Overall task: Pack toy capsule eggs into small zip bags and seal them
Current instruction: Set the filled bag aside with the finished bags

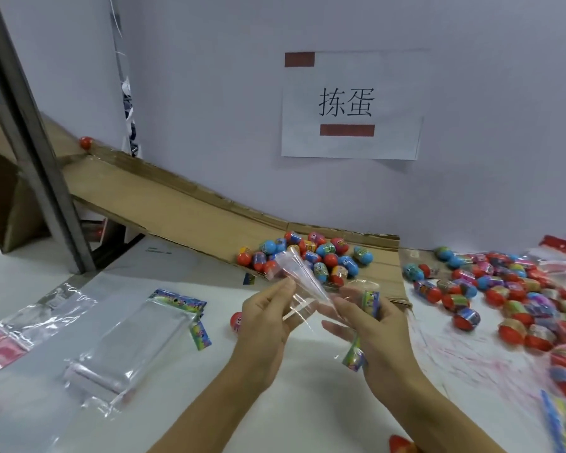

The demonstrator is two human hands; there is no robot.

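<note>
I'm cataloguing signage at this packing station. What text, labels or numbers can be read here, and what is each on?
"拣蛋": printed in black on the white paper sign on the wall, between two red bars.
Faint print on the white sheet lying on the table: too small to read.
Wrappers on the capsule eggs: printed, but blurred.
Colourful header cards by the stack of clear bags: printed, but unreadable.

Soft, even light is filling my view, casting barely any shadows. The eggs (520, 299) at my right are blurring, and the edges are bending.
</note>
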